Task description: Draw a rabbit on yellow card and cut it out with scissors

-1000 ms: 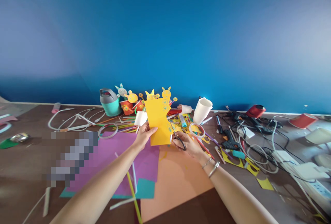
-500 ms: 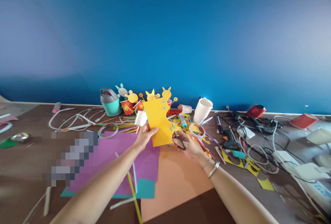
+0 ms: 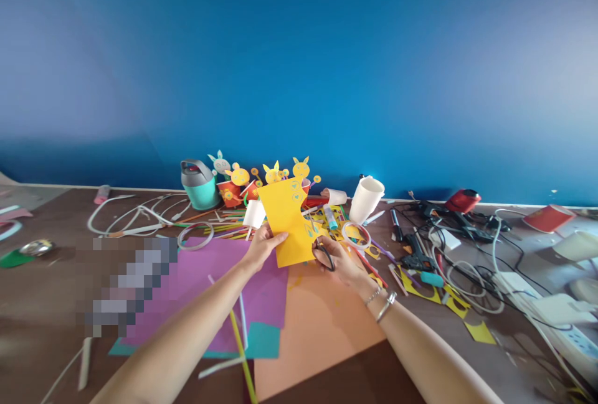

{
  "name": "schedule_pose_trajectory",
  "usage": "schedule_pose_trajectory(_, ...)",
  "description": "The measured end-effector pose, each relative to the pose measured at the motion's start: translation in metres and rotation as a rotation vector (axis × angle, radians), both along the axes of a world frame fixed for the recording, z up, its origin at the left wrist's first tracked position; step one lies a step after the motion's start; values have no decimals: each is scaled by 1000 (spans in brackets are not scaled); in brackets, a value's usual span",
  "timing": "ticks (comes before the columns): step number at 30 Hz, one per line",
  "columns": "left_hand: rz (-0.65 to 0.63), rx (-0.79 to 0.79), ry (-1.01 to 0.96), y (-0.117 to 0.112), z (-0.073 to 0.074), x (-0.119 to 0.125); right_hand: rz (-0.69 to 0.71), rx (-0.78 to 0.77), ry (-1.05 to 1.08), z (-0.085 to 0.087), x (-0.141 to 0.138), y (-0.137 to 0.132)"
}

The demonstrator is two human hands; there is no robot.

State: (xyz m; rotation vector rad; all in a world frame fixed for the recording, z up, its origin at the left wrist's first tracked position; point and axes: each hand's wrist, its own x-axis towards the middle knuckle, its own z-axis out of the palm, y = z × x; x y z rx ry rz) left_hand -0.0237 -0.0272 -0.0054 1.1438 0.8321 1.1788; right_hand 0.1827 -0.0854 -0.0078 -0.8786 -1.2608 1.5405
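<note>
A yellow sheet of paper [image 3: 286, 223] is pinched at its lower left edge by my left hand [image 3: 260, 248], thumb on top. Small green outlines are drawn along its right side, where a curved piece has been cut out. My right hand [image 3: 339, 259] is closed round black-handled scissors [image 3: 326, 256] at the sheet's lower right edge, beside the drawn ear shapes. The blades are mostly hidden by the paper and fingers. Below the hands lie a purple sheet [image 3: 187, 292] and an orange sheet [image 3: 317, 329].
Behind the sheet stand paper animal figures [image 3: 240, 175], a teal container [image 3: 200, 191] and a white cup [image 3: 367, 200]. On the right lie a glue gun [image 3: 413, 253], tangled cables and a power strip [image 3: 577, 342]. Tape rolls [image 3: 356, 236] and yellow scraps [image 3: 479, 332] are scattered about.
The yellow sheet has tilted and shifted slightly down in my hands. Both hands keep their hold and have barely moved.
</note>
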Motion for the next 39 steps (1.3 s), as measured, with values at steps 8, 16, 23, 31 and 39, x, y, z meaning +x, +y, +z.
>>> schedule_pose_trajectory(8, 8, -11, 1, -2, 2, 0, -3, 46, -31, 1, 0, 0)
schedule_pose_trajectory(16, 19, -10, -3, -1, 2, 0, -14, 78, -97, 3, 0, 1)
schedule_pose_trajectory(23, 15, -10, -7, -1, 2, -1, -22, 114, -111, 3, 1, 2)
schedule_pose_trajectory(31, 12, -6, -17, -1, 2, -2, -32, 126, -148, -2, 5, 5)
schedule_pose_trajectory(39, 27, -13, -21, 0, 0, -3, -33, 123, -197, -12, 10, 10)
